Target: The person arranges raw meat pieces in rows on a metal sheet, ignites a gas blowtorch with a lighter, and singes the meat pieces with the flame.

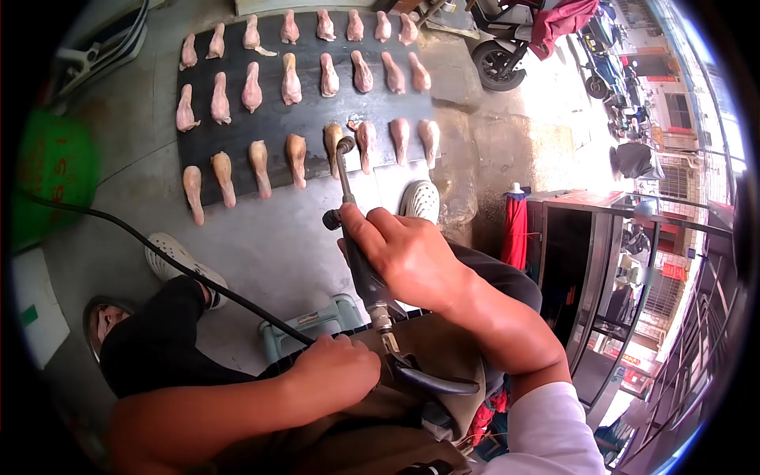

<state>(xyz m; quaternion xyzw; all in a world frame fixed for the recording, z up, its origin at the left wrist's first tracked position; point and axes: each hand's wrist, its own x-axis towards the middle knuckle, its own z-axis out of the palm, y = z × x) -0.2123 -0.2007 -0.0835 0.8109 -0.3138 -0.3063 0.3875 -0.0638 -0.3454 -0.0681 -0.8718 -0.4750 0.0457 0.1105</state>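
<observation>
My right hand [418,257] is wrapped around the dark handle of a gas torch [366,273]. The torch's nozzle [346,145] points away from me, over a browned poultry drumstick [333,142] in the nearest row. No flame can be made out. My left hand [336,368] is closed on a black hose [150,244] near my lap. Several drumsticks lie in three rows on a dark board [269,131]. In the nearest row, those left of the nozzle look more yellow-brown; a pale drumstick [366,146] lies just right of it.
The hose runs left to a green container [59,170]. A pale green stool [313,321] stands by my legs. Another person's sandalled foot [103,321] is at the left. A scooter [499,63], a folded red umbrella [514,229] and a glass-sided cabinet [566,253] stand to the right.
</observation>
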